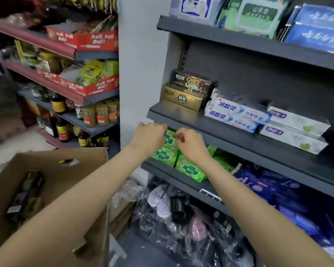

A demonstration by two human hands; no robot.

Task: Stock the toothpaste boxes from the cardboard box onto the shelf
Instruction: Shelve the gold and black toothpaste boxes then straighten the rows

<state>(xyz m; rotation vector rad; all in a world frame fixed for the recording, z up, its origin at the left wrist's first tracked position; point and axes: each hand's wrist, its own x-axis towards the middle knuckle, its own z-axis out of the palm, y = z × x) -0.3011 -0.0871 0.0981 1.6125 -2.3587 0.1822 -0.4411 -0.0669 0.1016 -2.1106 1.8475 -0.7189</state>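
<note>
Both hands reach forward just below the front lip of the dark grey shelf [181,120] that carries the toothpaste. The left hand [149,134] has its fingers curled under with nothing visible in them; the right hand [189,143] has its fingers bent and its thumb close to the fingertips, also holding nothing that can be made out. The two hands are near each other but apart, both in front of the green packets [189,168] stacked on the tier under that shelf. On the shelf itself, at its left end, lie gold toothpaste boxes [183,98] with dark brown toothpaste boxes [193,81] stacked behind and above them. To their right sit white-and-blue toothpaste boxes [237,114], two in view one above the other, and further right white toothpaste boxes with green marks [297,128], likewise stacked. The open cardboard box [52,170] stands well to the lower left of the shelf, under the left forearm, with dark toothpaste boxes [25,197] lying inside it. Below the shelf, plastic-wrapped goods [181,218] are piled low down. To the left of the shelf, past a pale wall, a rack holds jars and sauce bottles [93,116].
</note>
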